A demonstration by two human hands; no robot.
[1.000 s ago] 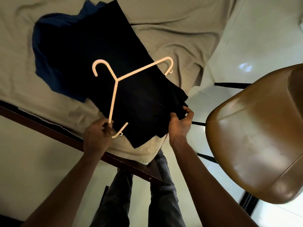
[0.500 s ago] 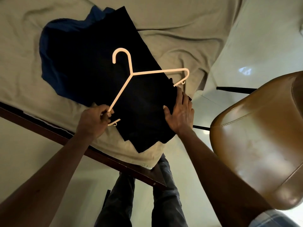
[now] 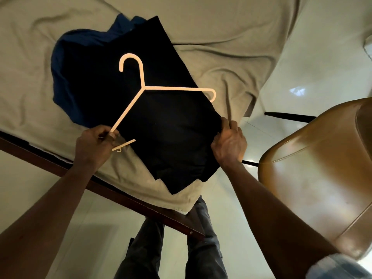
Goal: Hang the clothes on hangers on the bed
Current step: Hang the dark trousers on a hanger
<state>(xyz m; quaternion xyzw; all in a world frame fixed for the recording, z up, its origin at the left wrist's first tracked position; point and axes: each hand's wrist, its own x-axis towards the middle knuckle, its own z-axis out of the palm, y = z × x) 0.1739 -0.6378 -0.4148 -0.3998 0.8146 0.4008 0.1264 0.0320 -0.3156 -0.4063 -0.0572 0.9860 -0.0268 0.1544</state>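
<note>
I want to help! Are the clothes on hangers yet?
Not yet, none is hung. The left hand holds the white hanger over the black garment, whose edge the right hand grips. The blue garment underneath still waits.

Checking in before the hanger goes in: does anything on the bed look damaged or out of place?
Nothing looks damaged. The black garment lies skewed across the bed corner, its lower edge past the sheet. The white hanger sits on top, not inside, held by the left hand.

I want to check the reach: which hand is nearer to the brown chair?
Right. The right hand grips the black garment's edge beside the brown chair; the left hand holds the hanger across the garment.
</note>
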